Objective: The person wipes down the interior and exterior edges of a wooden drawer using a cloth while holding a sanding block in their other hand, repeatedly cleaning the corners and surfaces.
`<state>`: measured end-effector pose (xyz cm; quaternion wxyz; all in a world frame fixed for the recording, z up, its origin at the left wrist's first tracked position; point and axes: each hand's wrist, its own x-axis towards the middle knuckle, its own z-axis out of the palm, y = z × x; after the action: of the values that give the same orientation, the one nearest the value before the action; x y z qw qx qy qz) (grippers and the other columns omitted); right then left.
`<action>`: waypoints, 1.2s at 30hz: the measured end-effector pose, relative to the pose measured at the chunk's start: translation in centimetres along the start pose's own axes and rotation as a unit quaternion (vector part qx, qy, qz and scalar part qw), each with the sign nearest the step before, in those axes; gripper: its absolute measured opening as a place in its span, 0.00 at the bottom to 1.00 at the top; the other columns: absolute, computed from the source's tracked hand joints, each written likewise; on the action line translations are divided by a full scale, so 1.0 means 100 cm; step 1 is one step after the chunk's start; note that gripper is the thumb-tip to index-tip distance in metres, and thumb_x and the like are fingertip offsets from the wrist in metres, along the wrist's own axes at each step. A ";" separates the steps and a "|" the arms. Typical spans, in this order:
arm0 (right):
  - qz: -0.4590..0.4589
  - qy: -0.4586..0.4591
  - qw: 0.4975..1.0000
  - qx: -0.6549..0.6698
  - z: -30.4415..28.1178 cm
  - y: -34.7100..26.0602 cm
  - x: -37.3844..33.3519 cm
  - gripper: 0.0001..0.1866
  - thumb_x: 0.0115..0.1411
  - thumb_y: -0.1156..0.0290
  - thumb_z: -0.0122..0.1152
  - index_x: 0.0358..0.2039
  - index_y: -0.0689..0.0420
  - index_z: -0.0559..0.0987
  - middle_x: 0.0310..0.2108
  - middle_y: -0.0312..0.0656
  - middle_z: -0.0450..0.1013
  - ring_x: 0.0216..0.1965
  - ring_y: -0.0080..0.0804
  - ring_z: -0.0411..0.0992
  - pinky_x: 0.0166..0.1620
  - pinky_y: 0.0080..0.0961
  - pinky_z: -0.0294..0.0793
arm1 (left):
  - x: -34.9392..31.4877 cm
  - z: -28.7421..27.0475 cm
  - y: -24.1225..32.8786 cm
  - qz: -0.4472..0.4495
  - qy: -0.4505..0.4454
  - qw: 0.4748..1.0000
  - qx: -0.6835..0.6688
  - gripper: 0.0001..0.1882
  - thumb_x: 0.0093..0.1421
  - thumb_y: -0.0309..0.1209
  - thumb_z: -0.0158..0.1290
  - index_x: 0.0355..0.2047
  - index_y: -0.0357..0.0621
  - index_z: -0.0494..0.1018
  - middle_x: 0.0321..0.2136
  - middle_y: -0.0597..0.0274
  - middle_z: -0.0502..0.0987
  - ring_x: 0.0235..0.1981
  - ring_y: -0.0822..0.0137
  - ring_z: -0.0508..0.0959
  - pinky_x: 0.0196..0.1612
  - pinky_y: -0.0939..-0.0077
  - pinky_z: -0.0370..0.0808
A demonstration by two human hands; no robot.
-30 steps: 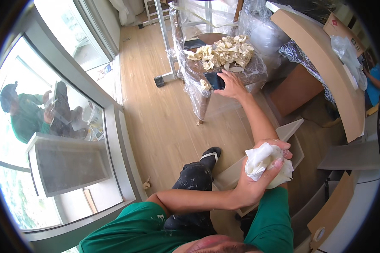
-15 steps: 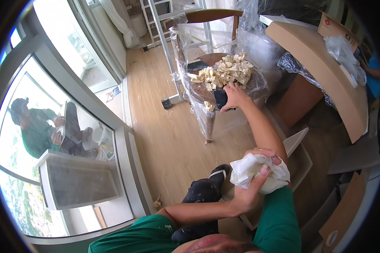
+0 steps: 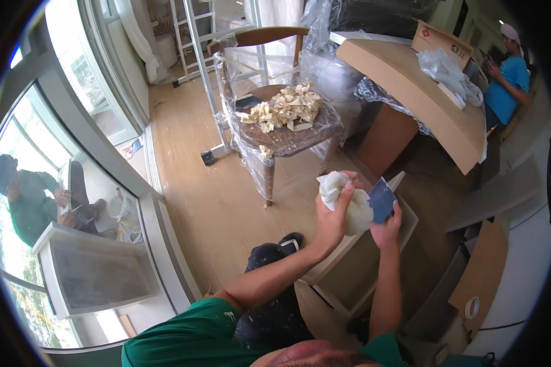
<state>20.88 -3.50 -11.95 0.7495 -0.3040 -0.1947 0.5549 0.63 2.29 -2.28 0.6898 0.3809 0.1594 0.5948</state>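
In front of me, my left hand (image 3: 335, 221) is wrapped round a bunched white plastic bag (image 3: 359, 213) with a pale, soft-looking mass showing in it. My right hand (image 3: 387, 229) grips a thin, dark blue flat square piece (image 3: 382, 200) by its lower edge. Its kind, spreader or sandpaper, I cannot tell. The piece is held upright right beside the bag. Beneath both hands stands a pale open box-like panel piece (image 3: 343, 260). Farther off, a plastic-wrapped wooden chair (image 3: 288, 139) bears a heap of crumpled cream scraps (image 3: 291, 105) and a dark flat piece (image 3: 247, 103).
A stepladder (image 3: 203, 79) stands behind the chair. On the right, a large cardboard sheet (image 3: 410, 92) carries a clear plastic bag (image 3: 447, 73). Another person (image 3: 508, 85) in blue stands beyond it. At left is a glass door (image 3: 98, 214); a tape roll (image 3: 472, 307) lies lower right.
My right hand has come back from the chair with the dark blue flat piece. My left hand and the white bag have moved up and left. The view has shifted right.
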 end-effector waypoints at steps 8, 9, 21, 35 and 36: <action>-0.013 0.335 0.942 -0.020 -0.145 -0.018 -0.217 0.22 0.69 0.61 0.61 0.60 0.55 0.73 0.55 0.41 0.76 0.56 0.38 0.74 0.59 0.40 0.72 | 0.004 -0.023 -0.081 -0.162 -0.235 0.891 0.353 0.21 0.69 0.48 0.56 0.43 0.41 0.79 0.30 0.60 0.81 0.33 0.68 0.82 0.34 0.70 0.77; -0.003 0.375 0.927 -0.002 -0.177 -0.015 -0.241 0.23 0.68 0.60 0.62 0.60 0.53 0.73 0.56 0.41 0.75 0.58 0.38 0.73 0.60 0.42 0.71 | 0.003 -0.035 -0.106 -0.157 -0.278 0.841 0.437 0.22 0.68 0.50 0.57 0.41 0.40 0.80 0.27 0.59 0.81 0.31 0.67 0.82 0.34 0.68 0.77; 0.145 0.522 0.835 0.097 -0.253 0.149 -0.307 0.44 0.63 0.51 0.64 0.74 0.49 0.56 0.78 0.44 0.44 0.77 0.53 0.41 0.71 0.73 0.35 | -0.074 -0.133 -0.217 -0.525 -0.366 0.507 0.577 0.39 0.62 0.60 0.59 0.51 0.30 0.76 0.41 0.49 0.83 0.40 0.54 0.84 0.43 0.54 0.80; -0.015 0.552 0.830 0.073 -0.286 0.078 -0.302 0.32 0.60 0.57 0.64 0.64 0.53 0.69 0.67 0.42 0.63 0.66 0.44 0.58 0.67 0.54 0.47 | -0.141 -0.095 -0.255 -0.420 -0.339 0.577 0.613 0.43 0.62 0.59 0.57 0.48 0.18 0.75 0.44 0.34 0.81 0.43 0.46 0.84 0.44 0.56 0.79; -0.043 0.572 0.817 0.051 -0.298 0.057 -0.302 0.29 0.60 0.59 0.64 0.60 0.54 0.72 0.62 0.42 0.69 0.61 0.42 0.65 0.64 0.49 0.57 | -0.143 -0.085 -0.264 -0.417 -0.339 0.590 0.603 0.43 0.61 0.60 0.57 0.48 0.19 0.76 0.43 0.34 0.81 0.43 0.46 0.84 0.45 0.56 0.79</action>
<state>26.31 -38.18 -36.44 0.7632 -0.5196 0.2849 0.2577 9.95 -8.35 -30.08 0.4795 0.7754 0.3778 -0.1617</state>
